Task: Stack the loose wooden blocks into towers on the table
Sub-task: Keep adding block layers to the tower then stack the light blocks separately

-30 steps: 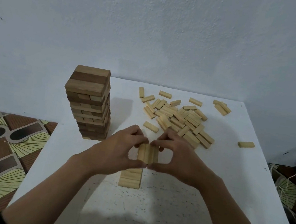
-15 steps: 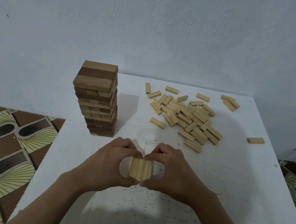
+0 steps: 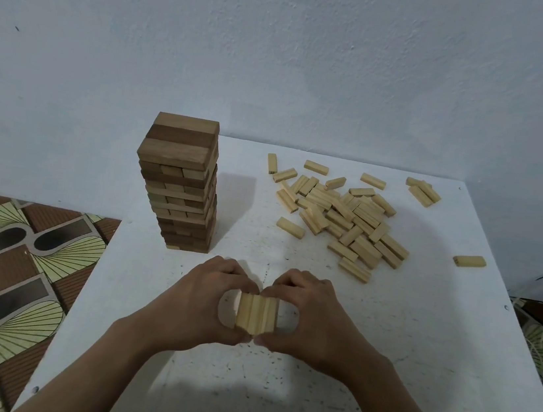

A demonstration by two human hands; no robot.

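As left hand point(image 3: 197, 303) and right hand point(image 3: 315, 319) clamp it, block layer point(image 3: 256, 314) sits between fingers point(image 3: 240, 278), possibly lifted.

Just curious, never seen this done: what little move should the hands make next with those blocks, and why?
Probably settle the three pale blocks flush and let go. The left hand and right hand pinch them side by side, low at the table, and a loose pile waits beyond.

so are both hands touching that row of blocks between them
Touching. The head view shows the left hand and right hand pinching the row of blocks, fingertips on its far end and thumbs on its near end.
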